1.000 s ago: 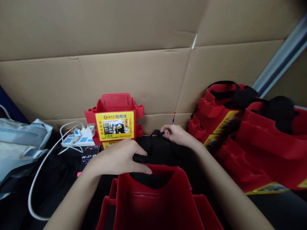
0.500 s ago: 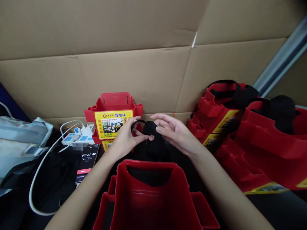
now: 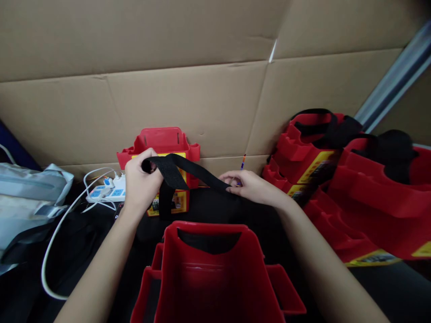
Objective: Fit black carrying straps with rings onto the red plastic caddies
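Observation:
A black webbing strap (image 3: 198,171) stretches between my two hands above the dark work surface. My left hand (image 3: 143,179) is closed around its looped part, and a length hangs down below the fingers. My right hand (image 3: 247,185) pinches the strap's other end between thumb and fingers. Just in front of me stands a red plastic tool box (image 3: 212,291), its top open and a curved slot cut in its far wall. Behind the strap another red tool box (image 3: 160,134) with a yellow label is partly covered.
Stacked red tool boxes with black straps (image 3: 313,143) stand at the right. A white power strip (image 3: 116,193) with cables, and a grey bag (image 3: 30,193), lie at the left. A pen (image 3: 243,161) stands near the cardboard wall (image 3: 188,107).
The bunched strap has been drawn out into a length. My left hand moved left and turned; my right hand closed on the strap's end. The phone is now mostly hidden by my left arm.

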`<act>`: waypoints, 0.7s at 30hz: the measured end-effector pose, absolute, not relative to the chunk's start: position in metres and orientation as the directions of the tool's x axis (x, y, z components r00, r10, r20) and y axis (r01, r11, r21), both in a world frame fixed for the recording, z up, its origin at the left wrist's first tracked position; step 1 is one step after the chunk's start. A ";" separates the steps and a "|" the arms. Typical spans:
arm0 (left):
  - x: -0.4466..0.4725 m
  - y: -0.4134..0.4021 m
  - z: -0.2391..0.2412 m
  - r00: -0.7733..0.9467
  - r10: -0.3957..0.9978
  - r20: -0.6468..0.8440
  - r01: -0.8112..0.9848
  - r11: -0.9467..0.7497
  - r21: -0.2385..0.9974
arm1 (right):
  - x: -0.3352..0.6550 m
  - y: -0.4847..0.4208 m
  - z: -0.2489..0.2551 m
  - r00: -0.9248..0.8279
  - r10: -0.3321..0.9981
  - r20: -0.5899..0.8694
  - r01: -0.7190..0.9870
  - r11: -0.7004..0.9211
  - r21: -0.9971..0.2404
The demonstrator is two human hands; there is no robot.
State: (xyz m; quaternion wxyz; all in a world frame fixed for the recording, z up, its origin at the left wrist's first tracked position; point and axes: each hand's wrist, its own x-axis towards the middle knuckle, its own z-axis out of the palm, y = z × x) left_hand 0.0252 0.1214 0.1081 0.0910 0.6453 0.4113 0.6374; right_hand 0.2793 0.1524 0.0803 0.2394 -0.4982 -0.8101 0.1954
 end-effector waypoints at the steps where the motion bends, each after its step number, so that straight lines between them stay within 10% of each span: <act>1: 0.025 0.123 0.108 -0.142 0.654 0.743 0.452 -0.625 0.637 | 0.279 0.155 0.079 -0.394 0.907 0.149 0.711 0.404 -0.576; 10: 0.005 0.120 0.114 0.464 0.820 0.334 0.613 -0.570 0.547 | 0.279 0.153 0.084 -0.303 0.930 0.209 0.683 0.364 -0.633; 17: 0.041 0.116 0.101 0.374 0.775 0.509 0.521 -0.630 0.576 | 0.249 0.126 0.093 -0.299 0.846 0.441 0.624 0.523 -0.580; 21: 0.062 0.134 0.076 0.489 0.788 0.374 0.386 -0.580 0.717 | 0.242 0.113 0.096 -0.355 0.817 0.453 0.492 0.576 -0.652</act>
